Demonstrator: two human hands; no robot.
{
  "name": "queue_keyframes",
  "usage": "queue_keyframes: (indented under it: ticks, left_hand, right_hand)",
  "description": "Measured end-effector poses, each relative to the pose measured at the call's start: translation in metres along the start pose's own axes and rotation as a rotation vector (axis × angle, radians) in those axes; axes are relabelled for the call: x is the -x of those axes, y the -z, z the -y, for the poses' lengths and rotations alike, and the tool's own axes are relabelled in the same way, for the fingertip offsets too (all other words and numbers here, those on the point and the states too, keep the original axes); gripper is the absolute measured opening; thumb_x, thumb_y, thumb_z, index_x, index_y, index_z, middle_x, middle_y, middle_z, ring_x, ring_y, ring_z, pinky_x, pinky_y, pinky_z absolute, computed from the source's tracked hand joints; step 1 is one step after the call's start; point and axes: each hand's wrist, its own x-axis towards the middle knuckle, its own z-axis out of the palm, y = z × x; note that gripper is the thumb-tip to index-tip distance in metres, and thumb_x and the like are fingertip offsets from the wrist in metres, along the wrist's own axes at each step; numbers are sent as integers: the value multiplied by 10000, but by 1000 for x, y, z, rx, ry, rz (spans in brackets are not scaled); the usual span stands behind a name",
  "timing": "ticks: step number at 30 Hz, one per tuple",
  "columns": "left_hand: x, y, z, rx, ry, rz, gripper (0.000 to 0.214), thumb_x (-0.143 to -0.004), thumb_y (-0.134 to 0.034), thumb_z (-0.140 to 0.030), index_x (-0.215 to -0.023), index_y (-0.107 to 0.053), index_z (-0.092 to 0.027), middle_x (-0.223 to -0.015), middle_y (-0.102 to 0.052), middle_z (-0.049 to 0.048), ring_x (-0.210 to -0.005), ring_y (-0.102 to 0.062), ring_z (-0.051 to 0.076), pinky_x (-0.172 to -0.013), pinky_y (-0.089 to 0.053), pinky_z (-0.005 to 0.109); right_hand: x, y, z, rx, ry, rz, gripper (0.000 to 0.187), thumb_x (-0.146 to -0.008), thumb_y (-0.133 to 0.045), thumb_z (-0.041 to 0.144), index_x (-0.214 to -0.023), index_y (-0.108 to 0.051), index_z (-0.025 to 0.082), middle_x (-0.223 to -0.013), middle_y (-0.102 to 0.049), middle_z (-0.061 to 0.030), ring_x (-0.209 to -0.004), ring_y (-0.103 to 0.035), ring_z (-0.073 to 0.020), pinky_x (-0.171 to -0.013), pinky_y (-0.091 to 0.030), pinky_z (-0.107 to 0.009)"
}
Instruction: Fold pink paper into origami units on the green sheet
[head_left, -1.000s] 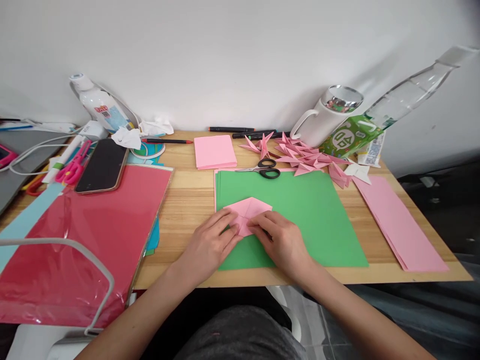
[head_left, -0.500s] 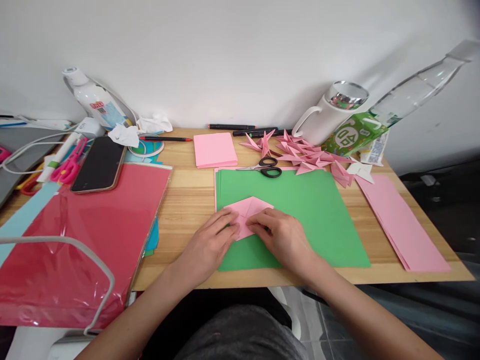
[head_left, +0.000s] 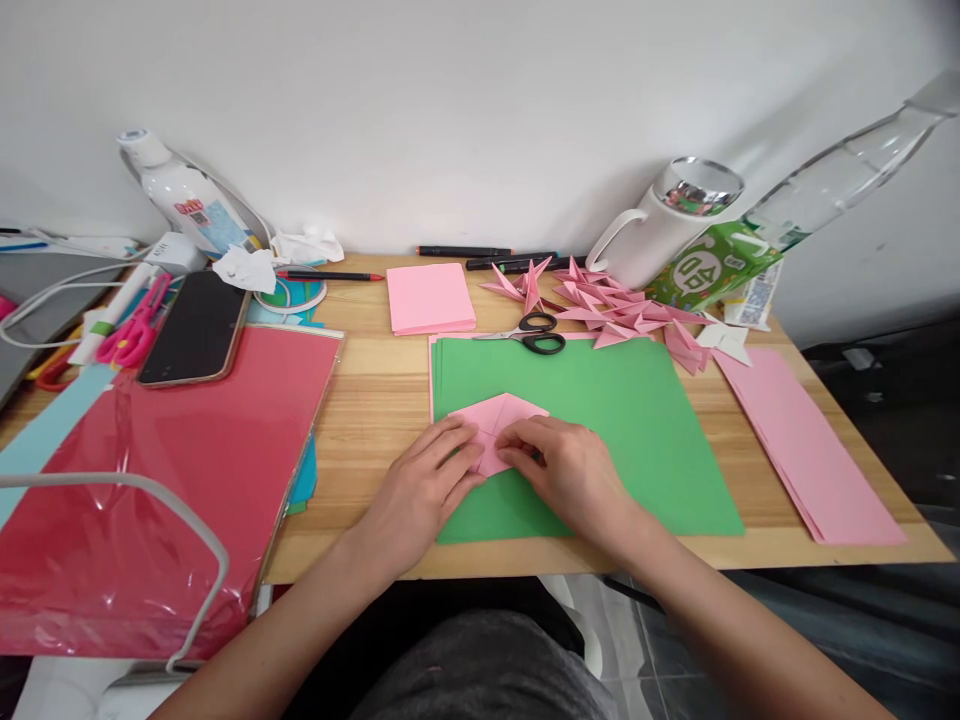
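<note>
A partly folded pink paper [head_left: 496, 415] lies on a stack of green sheets [head_left: 637, 420] in the middle of the wooden desk [head_left: 375, 390]. My left hand [head_left: 420, 490] rests on the paper's left side, its fingers bent and pressing down on it. From the right, my right hand [head_left: 570, 475] covers the other side, fingertips pressed on a fold near the middle. Both hands hide the paper's near half.
Black-handled scissors [head_left: 536, 335] and a pink paper pad [head_left: 430, 296] lie behind the green sheets. Several folded pink pieces [head_left: 615, 310] sit near a white jug [head_left: 660, 230]. Pink sheets [head_left: 810, 440] lie at the right, red wrapped paper [head_left: 172, 470] and a phone [head_left: 193, 330] at the left.
Both hands stay on the pink paper with only small finger shifts. The view has tilted slightly.
</note>
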Motion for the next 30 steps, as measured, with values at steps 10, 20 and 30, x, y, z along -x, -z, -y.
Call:
queue_keyframes:
  ticks: [10,20,30]
  left_hand:
    - [0,3,0,-149,-42,114,202,-898,-482,-199,-1053,-607,-171,-1135,-590,119,-1203,-483,238,-938,-505,430]
    - [0,3,-2,-129,-12,123,203,-896,-483,-204,-1048,-614,-177,-1147,-575,113,-1192,-480,235,-939,-495,427]
    - [-1,7,3,96,56,157,281,-825,-600,-267,-1097,-596,-196,-1164,-541,100,-1150,-471,235,-939,-465,443]
  right_hand:
    - [-4,3,3,-16,-45,20,64,-783,-620,156,-745,-647,200,-766,-655,-11,-588,-565,-126,-559,-385,-241]
    - [-1,2,4,-23,-64,-6,83,-794,-615,136,-743,-652,190,-727,-642,-8,-605,-558,-134,-570,-377,-240]
    - [-2,2,4,-53,-57,-16,95,-791,-605,125,-738,-649,190,-718,-637,-6,-598,-554,-129,-561,-372,-234]
